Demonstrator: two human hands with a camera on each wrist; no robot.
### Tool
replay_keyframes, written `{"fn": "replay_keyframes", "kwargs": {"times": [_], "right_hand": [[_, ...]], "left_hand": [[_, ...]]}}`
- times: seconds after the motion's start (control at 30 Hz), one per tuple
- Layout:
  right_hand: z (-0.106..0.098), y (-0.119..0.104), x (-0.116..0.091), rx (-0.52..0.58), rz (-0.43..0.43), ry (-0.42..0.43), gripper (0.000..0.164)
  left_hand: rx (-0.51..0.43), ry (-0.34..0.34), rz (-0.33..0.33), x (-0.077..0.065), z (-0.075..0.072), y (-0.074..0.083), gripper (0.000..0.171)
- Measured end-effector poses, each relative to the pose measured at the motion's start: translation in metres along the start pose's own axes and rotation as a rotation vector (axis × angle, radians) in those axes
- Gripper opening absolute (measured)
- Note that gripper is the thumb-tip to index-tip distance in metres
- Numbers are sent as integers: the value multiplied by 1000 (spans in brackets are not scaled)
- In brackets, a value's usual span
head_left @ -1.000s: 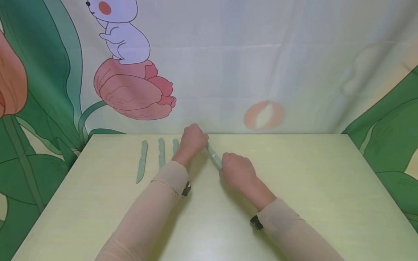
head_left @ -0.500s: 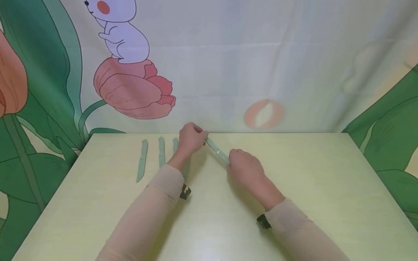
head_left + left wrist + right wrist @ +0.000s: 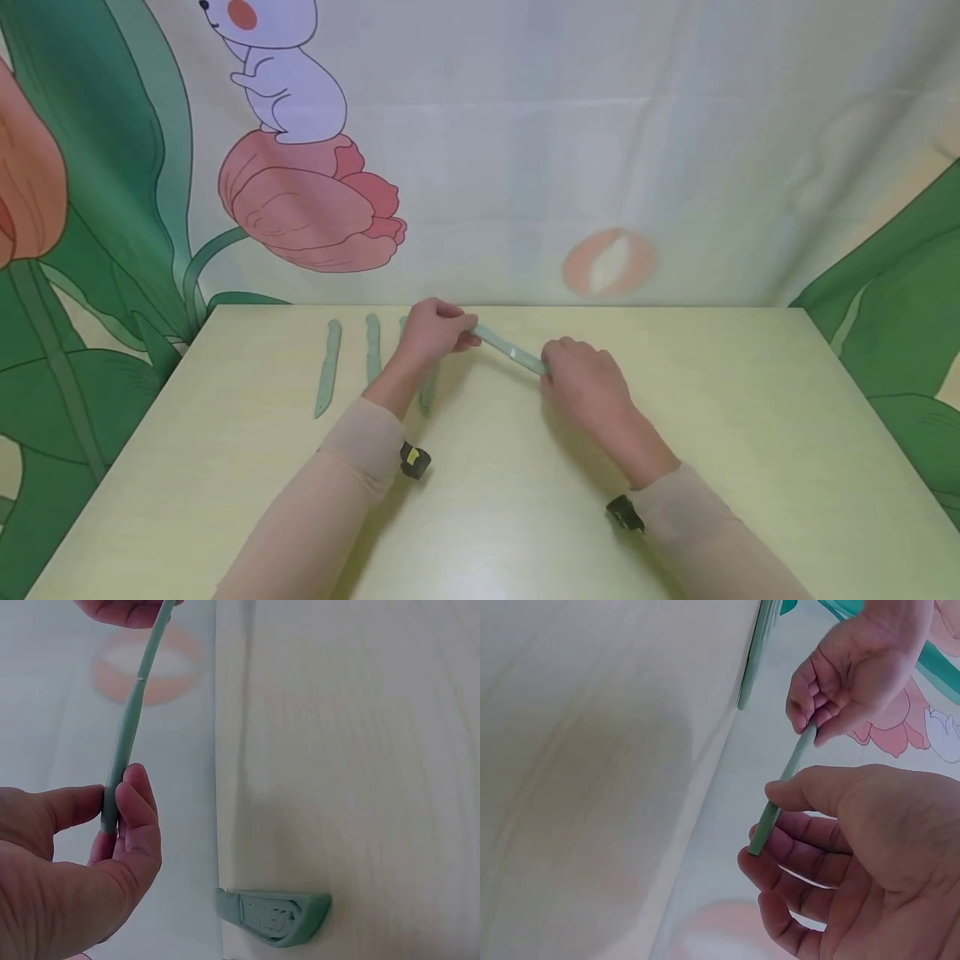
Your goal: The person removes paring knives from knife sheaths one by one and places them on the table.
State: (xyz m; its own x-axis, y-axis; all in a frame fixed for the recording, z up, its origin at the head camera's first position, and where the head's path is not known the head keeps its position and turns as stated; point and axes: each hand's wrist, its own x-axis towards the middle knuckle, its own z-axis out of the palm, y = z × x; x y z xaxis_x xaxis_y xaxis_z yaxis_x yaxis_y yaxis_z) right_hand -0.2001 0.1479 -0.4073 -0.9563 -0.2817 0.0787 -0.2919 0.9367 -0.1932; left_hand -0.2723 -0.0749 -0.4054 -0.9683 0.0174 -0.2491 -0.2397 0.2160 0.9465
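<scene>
A slim pale-green knife (image 3: pixel 510 350) is held up over the far part of the table, slanting down to the right, with a small white mark near its middle. My left hand (image 3: pixel 435 329) pinches its left end between thumb and fingers, as the left wrist view shows. My right hand (image 3: pixel 588 379) grips the other end, the thumb (image 3: pixel 802 791) laid along it. Similar knives lie on the table to the left: one knife (image 3: pixel 327 368) at the outside, a second knife (image 3: pixel 372 346) beside it, and a third knife (image 3: pixel 428 392) partly hidden by the left wrist.
The pale yellow table (image 3: pixel 750 433) ends at a printed cloth backdrop (image 3: pixel 712 167) behind the hands. In the left wrist view, a green knife (image 3: pixel 274 916) with raised lettering lies on the tabletop. Dark camera mounts (image 3: pixel 415 460) sit under both sleeves.
My right hand has moved right and the left hand slightly left and nearer. The knife between them has swung flatter, with more of its length showing.
</scene>
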Motion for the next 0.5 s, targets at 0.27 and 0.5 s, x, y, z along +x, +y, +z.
{"fn": "replay_keyframes", "kwargs": {"times": [0.27, 0.5], "right_hand": [[2, 7, -6, -28, -44, 73, 15], [0, 10, -11, -39, -85, 165, 20]], "left_hand": [[-68, -32, -17, -18, -6, -8, 36], [-124, -65, 3, -30, -10, -15, 37]]}}
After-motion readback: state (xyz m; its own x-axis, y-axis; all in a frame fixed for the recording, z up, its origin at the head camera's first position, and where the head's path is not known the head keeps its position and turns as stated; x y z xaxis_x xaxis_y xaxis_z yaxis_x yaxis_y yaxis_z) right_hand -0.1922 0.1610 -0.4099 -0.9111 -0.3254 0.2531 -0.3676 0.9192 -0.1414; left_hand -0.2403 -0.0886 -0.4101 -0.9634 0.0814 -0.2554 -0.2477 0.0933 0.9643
